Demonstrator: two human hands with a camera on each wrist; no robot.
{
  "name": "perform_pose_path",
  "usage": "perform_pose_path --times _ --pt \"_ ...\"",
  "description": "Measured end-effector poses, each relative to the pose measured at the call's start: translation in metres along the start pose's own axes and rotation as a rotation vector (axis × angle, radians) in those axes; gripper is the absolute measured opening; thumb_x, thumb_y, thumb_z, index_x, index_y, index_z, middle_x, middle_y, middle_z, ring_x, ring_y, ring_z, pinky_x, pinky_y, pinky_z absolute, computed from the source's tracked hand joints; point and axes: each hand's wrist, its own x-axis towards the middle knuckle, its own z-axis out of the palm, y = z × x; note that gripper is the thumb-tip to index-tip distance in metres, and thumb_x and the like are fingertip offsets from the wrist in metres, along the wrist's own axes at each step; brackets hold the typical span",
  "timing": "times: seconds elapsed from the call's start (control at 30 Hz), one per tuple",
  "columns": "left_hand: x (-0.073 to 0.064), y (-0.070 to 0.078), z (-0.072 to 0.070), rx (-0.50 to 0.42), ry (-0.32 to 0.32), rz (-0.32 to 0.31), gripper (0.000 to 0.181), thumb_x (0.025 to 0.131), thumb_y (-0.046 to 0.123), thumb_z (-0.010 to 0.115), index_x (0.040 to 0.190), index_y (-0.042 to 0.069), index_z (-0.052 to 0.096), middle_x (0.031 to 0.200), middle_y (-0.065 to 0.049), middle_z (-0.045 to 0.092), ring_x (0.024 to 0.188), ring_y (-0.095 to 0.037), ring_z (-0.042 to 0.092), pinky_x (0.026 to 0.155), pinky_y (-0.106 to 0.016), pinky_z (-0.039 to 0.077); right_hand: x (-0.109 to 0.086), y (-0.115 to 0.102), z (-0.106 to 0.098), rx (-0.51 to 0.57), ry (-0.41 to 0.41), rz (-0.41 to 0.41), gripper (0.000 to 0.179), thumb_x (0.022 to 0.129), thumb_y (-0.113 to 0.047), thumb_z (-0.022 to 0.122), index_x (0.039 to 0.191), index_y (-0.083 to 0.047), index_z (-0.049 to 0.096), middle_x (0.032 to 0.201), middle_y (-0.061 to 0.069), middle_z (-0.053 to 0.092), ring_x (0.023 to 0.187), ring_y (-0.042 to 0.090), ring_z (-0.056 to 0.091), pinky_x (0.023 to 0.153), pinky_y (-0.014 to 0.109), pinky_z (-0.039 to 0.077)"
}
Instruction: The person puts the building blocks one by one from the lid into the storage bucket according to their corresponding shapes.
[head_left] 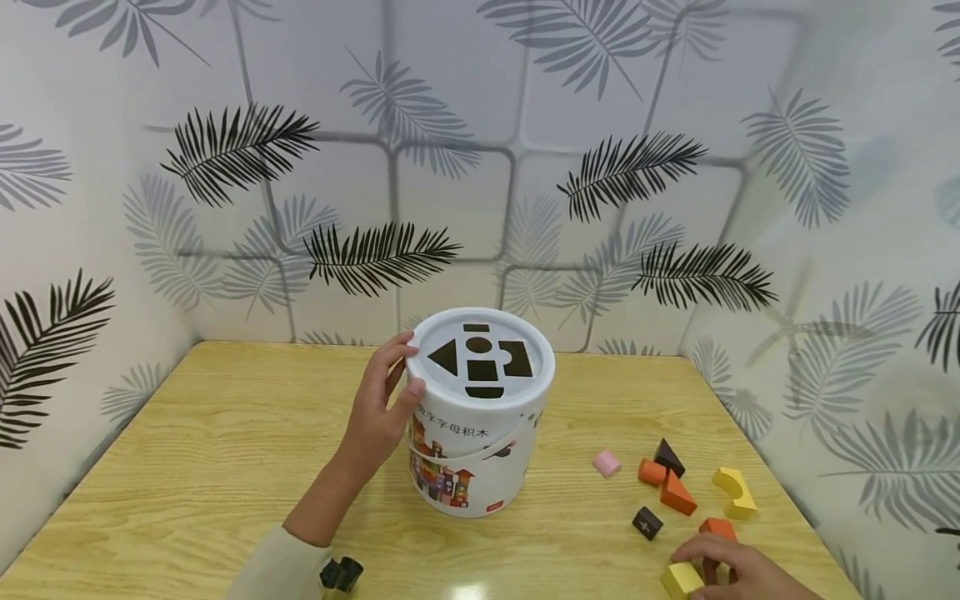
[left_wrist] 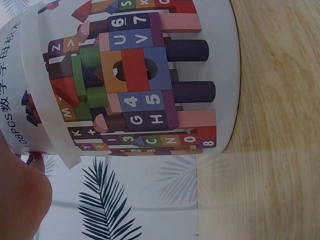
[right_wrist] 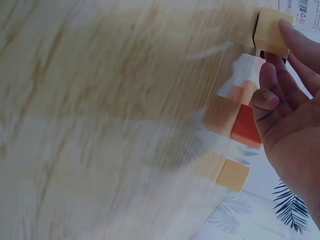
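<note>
Left hand (head_left: pixel 378 412) grips bucket (head_left: pixel 506 475). Right hand (head_left: pixel 742 573) pinches yellow block (head_left: pixel 680 582), partly hides orange block (head_left: pixel 718 527). Black plus block (head_left: pixel 647 522) near.

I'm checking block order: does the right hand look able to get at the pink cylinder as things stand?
Probably not yet: the right hand pinches a yellow block, and the plus-marked block lies roughly between.

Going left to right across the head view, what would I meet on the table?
Left hand → white bucket → pink cylinder → dark plus-marked block → yellow cube, pinched by the right hand → yellow curved block. Pieces with unclear order are left out.
</note>
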Motion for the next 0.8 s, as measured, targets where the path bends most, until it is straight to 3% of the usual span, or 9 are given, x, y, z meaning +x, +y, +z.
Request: perform_pose_path --times 0.17,0.33,0.43,0.6,0.8 --pt "0.0 0.0 0.0 0.004 -0.004 -0.002 0.041 0.099 0.007 0.056 0.138 0.006 0.044 0.158 -0.008 0.036 0.149 -0.026 0.033 0.12 -0.025 0.033 0.0 -0.003 0.0 0.021 0.009 0.025 0.046 0.096 0.005 0.059 0.134 -0.021 0.058 0.107 -0.012 0.062 0.077 0.007 0.056 0.051 0.022 0.047" --pt "0.0 0.001 0.0 0.003 -0.003 0.001 0.041 0.099 0.006 0.056 0.138 0.005 0.044 0.157 -0.008 0.036 0.149 -0.027 0.033 0.12 -0.024 0.033 0.004 -0.013 -0.002 0.092 0.023 0.176 0.034 0.1 -0.004 0.056 0.134 -0.01 0.059 0.101 -0.011 0.062 0.079 0.007 0.055 0.053 0.024 0.045" --pt "0.0 0.001 0.0 0.001 -0.003 0.002 0.041 0.099 0.006 0.056 0.138 0.005 0.045 0.157 -0.008 0.036 0.149 -0.027 0.033 0.12 -0.025 0.033 0.009 -0.02 -0.002 0.075 0.055 0.243 0.033 0.101 -0.009 0.057 0.133 -0.004 0.058 0.101 -0.012 0.061 0.079 0.007 0.055 0.056 0.024 0.045" --pt "-0.001 0.0 0.0 0.002 -0.002 -0.001 0.041 0.098 0.006 0.056 0.138 0.005 0.045 0.157 -0.008 0.036 0.149 -0.026 0.034 0.12 -0.025 0.033 0.022 -0.031 0.002 -0.026 0.138 0.259 0.036 0.099 -0.013 0.061 0.132 0.0 0.057 0.101 -0.011 0.061 0.081 0.008 0.054 0.057 0.024 0.044" --pt "0.0 0.0 0.0 0.0 -0.004 -0.007 0.04 0.099 0.007 0.055 0.138 0.006 0.045 0.157 -0.008 0.036 0.149 -0.027 0.033 0.121 -0.028 0.033 0.038 -0.048 0.007 -0.046 0.244 0.261 0.035 0.097 -0.017 0.066 0.129 -0.005 0.061 0.102 -0.007 0.06 0.083 0.008 0.053 0.056 0.024 0.045"
